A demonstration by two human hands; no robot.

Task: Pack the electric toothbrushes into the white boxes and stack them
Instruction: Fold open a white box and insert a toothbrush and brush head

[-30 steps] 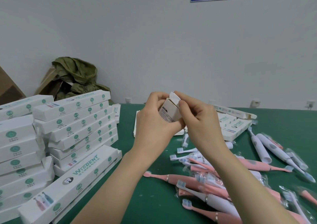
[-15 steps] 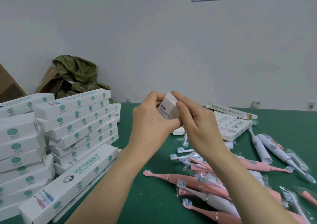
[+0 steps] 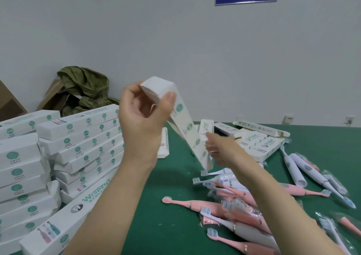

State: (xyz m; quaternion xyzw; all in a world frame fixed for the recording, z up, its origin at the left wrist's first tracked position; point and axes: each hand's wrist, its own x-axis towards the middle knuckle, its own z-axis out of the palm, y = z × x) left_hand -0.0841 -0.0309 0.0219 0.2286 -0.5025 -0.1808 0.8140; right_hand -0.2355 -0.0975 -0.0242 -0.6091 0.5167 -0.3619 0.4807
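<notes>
My left hand grips the closed top end of a long white box with green dots. The box hangs tilted, running down and to the right over the green table. My right hand is at the box's lower end, fingers curled against it, blurred by motion. That lower end looks open, with a loose flap. Pink and white electric toothbrushes lie heaped just below and to the right of the hands, several in clear wrappers.
Stacks of packed white boxes fill the left side, with one long box lying in front. Unfilled boxes lie at the back right. An olive cloth on a cardboard carton sits against the wall.
Both hands were pressing a flap shut at the box's near end. Now my left hand has lifted that end up, and my right hand has dropped to the far, lower end.
</notes>
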